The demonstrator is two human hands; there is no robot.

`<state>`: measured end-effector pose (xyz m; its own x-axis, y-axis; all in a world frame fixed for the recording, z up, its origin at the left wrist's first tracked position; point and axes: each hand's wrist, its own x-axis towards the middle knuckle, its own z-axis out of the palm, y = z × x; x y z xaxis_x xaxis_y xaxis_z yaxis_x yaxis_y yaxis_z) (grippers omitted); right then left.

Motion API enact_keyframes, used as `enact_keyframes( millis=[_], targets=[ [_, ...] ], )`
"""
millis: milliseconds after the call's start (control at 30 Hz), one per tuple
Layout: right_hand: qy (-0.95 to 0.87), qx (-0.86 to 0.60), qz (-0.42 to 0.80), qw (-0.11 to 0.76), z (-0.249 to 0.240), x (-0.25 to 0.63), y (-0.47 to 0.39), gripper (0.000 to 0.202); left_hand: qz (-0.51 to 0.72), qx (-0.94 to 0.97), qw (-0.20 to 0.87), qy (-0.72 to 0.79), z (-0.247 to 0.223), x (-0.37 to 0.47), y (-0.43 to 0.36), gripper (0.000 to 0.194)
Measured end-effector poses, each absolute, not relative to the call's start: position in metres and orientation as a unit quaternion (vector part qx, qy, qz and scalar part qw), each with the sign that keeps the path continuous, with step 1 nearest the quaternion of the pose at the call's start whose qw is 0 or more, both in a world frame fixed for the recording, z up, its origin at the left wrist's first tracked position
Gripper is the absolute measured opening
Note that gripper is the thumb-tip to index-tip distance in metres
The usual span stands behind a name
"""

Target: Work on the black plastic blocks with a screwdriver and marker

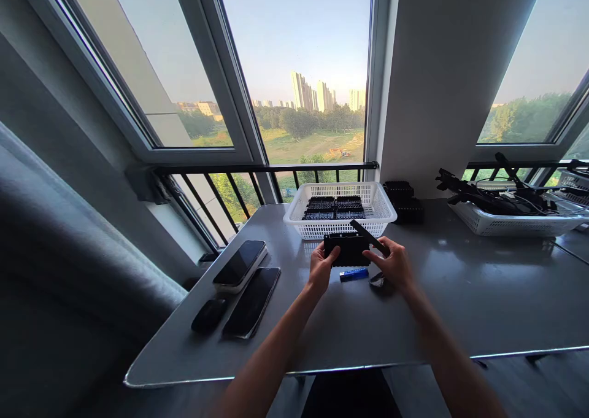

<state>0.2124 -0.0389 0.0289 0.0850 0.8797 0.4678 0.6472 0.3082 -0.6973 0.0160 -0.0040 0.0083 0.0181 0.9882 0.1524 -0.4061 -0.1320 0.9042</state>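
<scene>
My left hand (319, 269) is closed on the left end of a black rectangular plastic part (350, 252), with the thumb on its near face. A toothed edge runs along the part's bottom. In my right hand (394, 266) is a flat black strip (365, 234), slanting up to the left across the part's upper right corner. My right thumb reaches the part's right end. Below the part, a small blue object (354, 275) lies on the table. Beside it, under my right hand, sits a small dark, shiny item (377, 280) whose kind I cannot make out.
Behind my hands stands a white basket (386, 212) with several black parts (334, 208). More black parts (403, 203) are stacked right of it. Farther right, another white basket (501, 223) holds black gear and cables. Phones (252, 301) and a black mouse (209, 315) lie left.
</scene>
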Motion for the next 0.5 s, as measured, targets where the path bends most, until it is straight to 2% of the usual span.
enact_keyframes(
  millis=[200, 367, 500],
  targets=[
    [-0.675, -0.575, 0.143, 0.441, 0.0259, 0.2091, -0.0375, 0.039, 0.599, 0.443, 0.576, 0.337, 0.0067, 0.0239, -0.0109, 0.047],
    [-0.689, -0.567, 0.143, 0.429, 0.0280, 0.2066, -0.0394, 0.035, 0.593, 0.480, 0.507, 0.401, 0.0079, 0.0200, -0.0116, 0.067],
    [-0.702, -0.550, 0.169, 0.421, 0.0289, 0.2044, -0.0408, 0.035, 0.603, 0.539, 0.416, 0.415, 0.0097, 0.0166, -0.0114, 0.049]
  ],
)
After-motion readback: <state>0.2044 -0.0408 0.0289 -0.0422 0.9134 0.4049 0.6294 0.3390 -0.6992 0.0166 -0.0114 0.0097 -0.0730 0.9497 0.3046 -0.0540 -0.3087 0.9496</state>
